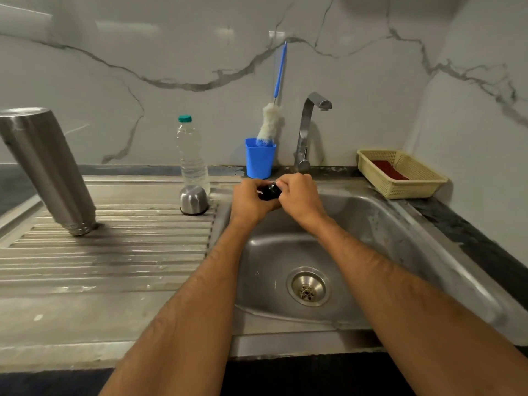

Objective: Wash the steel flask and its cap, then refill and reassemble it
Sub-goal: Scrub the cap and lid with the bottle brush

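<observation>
A blue cup point(260, 160) holds a bottle brush point(270, 121); a yellow basket point(405, 181) holds a red sponge point(390, 170). A water bottle point(193, 158) and steel cap point(193, 200) stand behind the drainboard point(114, 252), where the steel flask point(47, 170) rests inverted. Over the sink point(385, 224), the left hand point(251, 200) and right hand point(300, 195) both grip a black stopper point(270, 191).

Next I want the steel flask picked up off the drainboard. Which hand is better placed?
Left hand: the steel flask stands inverted on its side of the sink; the right hand could keep the black stopper.
</observation>
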